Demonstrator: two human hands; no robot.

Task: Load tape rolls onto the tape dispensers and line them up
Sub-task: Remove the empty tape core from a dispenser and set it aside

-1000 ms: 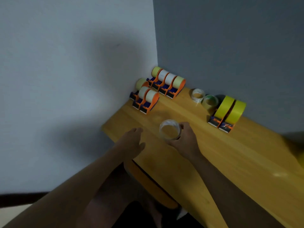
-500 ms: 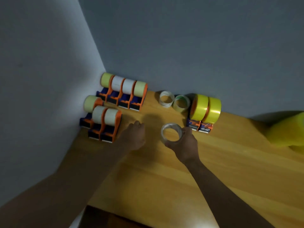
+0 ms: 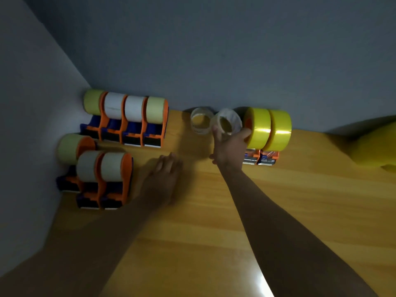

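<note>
Two yellow tape rolls (image 3: 269, 129) sit loaded on a pair of orange dispensers (image 3: 260, 158) against the grey wall (image 3: 214, 50), and the person's right hand (image 3: 228, 146) reaches just beside them, its thumb and fingers curled round a clear tape roll (image 3: 227, 123) held tilted above the wooden table (image 3: 214, 232). Another clear roll (image 3: 200, 122) rests on the table immediately to the left of the held one, near the wall. Further left, a row of four loaded dispensers (image 3: 126, 121) stands along the wall in the corner, carrying pale green and white rolls, and a second group of three loaded dispensers (image 3: 94, 170) stands in front of it. The left hand (image 3: 165, 181) lies low over the table near that front group, blurred, fingers extended and relaxed, grasping nothing.
</note>
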